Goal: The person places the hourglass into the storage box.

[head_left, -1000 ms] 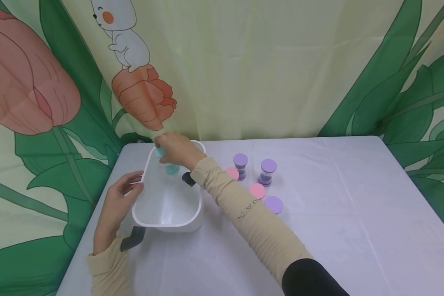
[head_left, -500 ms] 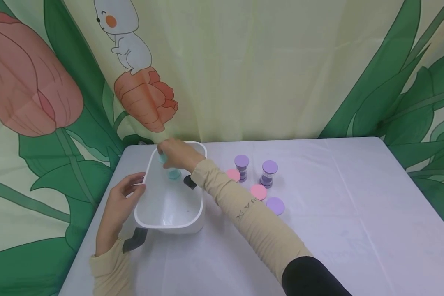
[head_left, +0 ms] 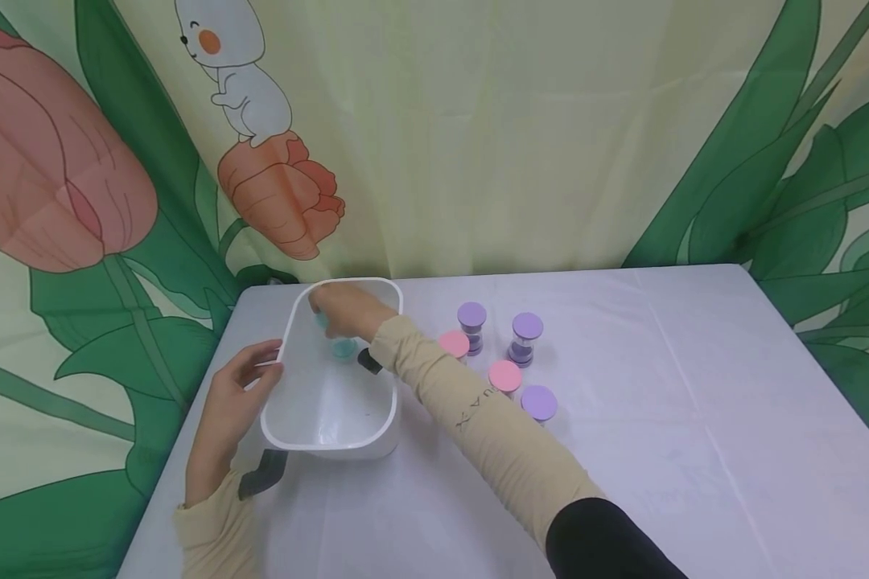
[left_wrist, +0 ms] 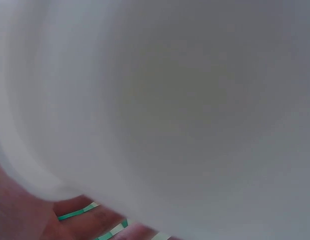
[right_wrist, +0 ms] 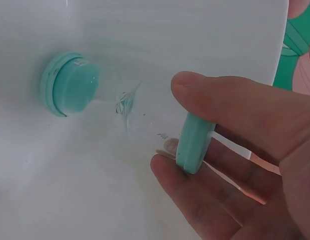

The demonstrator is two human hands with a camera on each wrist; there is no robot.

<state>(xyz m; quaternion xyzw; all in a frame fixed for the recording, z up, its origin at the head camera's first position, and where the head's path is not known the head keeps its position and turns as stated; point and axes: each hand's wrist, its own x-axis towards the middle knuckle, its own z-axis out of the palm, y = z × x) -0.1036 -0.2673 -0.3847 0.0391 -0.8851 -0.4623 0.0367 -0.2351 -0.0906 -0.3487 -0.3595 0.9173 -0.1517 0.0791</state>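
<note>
A white plastic bin (head_left: 329, 449) stands at the left of the table. My right hand (head_left: 351, 310) reaches down into its far part and pinches one end of an hourglass (right_wrist: 194, 145) between thumb and fingers. The hourglass has teal end caps and a clear waisted body, tilted, with teal sand gathered at its far end, close to a white surface of the bin. Whether that end touches is unclear. My left hand (head_left: 239, 394) rests against the bin's left side near the rim, thumb and fingers at the outer wall. The left wrist view shows mostly blurred white plastic.
Right of the bin stand several hourglasses: a purple one (head_left: 471, 326) at the back, another purple one (head_left: 525, 338) beside it, two pink-topped ones (head_left: 504, 375) and a purple-topped one (head_left: 538, 402) farther forward. My right sleeve (head_left: 492, 418) passes close by. A printed curtain (head_left: 514, 137) hangs behind the table.
My right hand has gone lower into the bin, taking the teal hourglass down with it. The left hand keeps its place at the bin's side.
</note>
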